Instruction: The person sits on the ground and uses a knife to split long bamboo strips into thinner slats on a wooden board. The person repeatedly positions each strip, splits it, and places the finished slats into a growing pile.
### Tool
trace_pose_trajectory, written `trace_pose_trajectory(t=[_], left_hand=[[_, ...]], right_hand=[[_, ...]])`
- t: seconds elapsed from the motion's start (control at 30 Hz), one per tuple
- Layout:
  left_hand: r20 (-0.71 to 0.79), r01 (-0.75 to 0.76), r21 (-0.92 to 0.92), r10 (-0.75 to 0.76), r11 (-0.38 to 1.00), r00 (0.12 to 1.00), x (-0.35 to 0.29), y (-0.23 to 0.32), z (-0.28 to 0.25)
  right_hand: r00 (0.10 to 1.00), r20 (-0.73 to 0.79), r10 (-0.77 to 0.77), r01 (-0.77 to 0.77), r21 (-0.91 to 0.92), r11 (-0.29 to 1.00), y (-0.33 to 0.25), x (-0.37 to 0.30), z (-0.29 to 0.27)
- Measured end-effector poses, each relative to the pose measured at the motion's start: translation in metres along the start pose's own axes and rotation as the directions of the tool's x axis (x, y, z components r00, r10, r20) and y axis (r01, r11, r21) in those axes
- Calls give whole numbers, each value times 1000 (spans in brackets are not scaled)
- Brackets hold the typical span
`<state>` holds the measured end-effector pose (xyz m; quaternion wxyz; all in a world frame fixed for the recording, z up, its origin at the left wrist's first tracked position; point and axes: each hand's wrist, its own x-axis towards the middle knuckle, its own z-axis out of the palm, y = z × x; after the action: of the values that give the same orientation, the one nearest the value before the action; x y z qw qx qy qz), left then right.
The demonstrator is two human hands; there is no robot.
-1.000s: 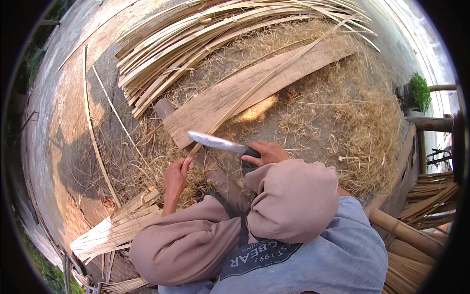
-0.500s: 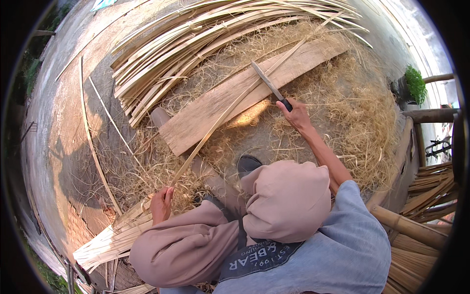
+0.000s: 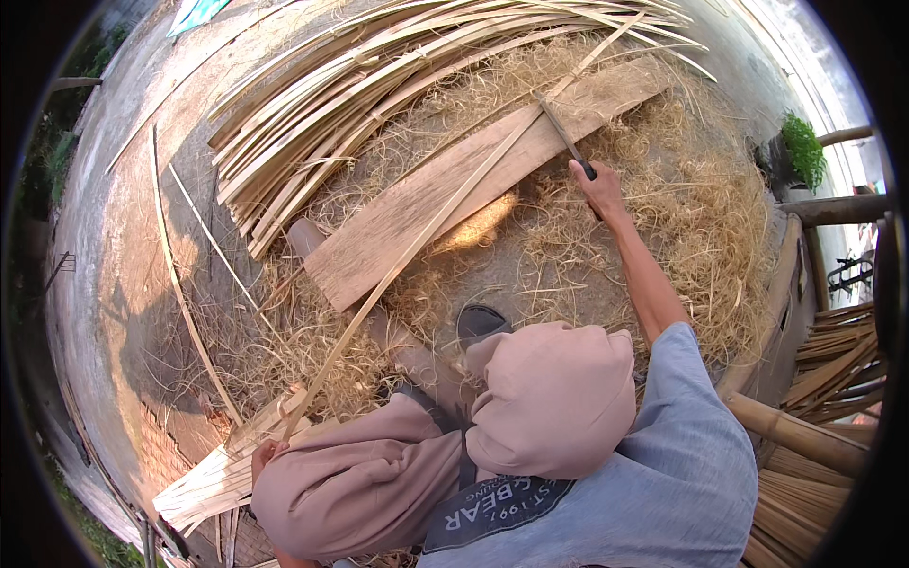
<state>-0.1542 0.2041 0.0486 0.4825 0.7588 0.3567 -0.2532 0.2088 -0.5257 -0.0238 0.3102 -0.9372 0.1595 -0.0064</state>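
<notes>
A long pale bamboo strip (image 3: pixel 426 232) runs slantwise across a flat wooden board (image 3: pixel 365 260) in front of me. Its near end is pinched in my left hand (image 3: pixel 266 454), low beside my left knee and partly hidden by the trouser cloth. My right hand (image 3: pixel 600 191) is closed round the black handle of a knife (image 3: pixel 562 129), arm stretched forward. The blade lies across the strip over the far half of the board, pointing up and left. Whether its edge bites into the strip I cannot tell.
A big bundle of strips (image 3: pixel 312 133) lies beyond the board. Curly shavings (image 3: pixel 682 237) cover the ground around it. More pale strips (image 3: pixel 204 478) lie by my left knee. A round pole (image 3: pixel 402 346) extends under the board. A bamboo rail (image 3: pixel 795 435) stands at my right.
My right hand and the knife have moved farther away and slightly right along the strip. My left hand has drawn back to the lower left, holding the strip's end.
</notes>
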Motion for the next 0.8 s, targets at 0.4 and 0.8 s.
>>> trace_pose_trajectory(t=[0.4, 0.8], left_hand=[[-119, 103, -62, -110, 993, 987, -92, -26, -45], [227, -583, 435, 543, 686, 808, 87, 177, 127]], right_hand=[[878, -397, 267, -266, 57, 962, 62, 90, -42], [964, 236, -124, -73, 681, 729, -61, -151, 81]])
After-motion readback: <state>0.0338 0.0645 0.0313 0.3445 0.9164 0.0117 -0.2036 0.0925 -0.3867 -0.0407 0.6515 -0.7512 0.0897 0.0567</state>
